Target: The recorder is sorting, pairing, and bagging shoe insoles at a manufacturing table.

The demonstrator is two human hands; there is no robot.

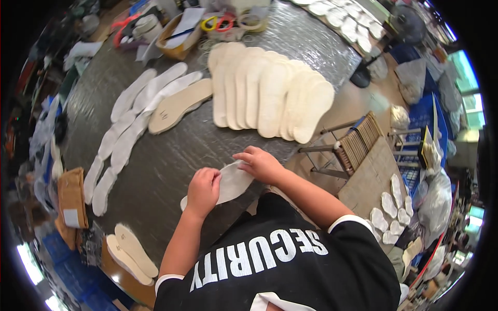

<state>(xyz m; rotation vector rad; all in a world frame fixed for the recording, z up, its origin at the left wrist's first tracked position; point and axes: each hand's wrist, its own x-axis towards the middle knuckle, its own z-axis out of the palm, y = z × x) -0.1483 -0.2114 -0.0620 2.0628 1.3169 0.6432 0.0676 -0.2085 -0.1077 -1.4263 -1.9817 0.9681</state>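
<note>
A white insole (pixel 234 182) lies at the near edge of the dark table, close to my body. My left hand (pixel 203 192) is closed with its fingertips pinching the insole's upper edge near the middle. At the right end of the same insole, my right hand (pixel 259 164) has thumb and fingers bent together on its edge. Beyond my hands a fanned row of cream insoles (pixel 267 96) overlaps across the table. To its left, a beige insole (pixel 179 106) with marks on it rests on another piece.
White insoles (pixel 123 142) form a chain on the left, and two cream ones (pixel 132 254) sit at the lower left. Tape rolls (pixel 224 23) and a tan bowl (pixel 179 39) stand at the back. A stool (pixel 358 145) and a board with white pieces (pixel 371 192) are at the right.
</note>
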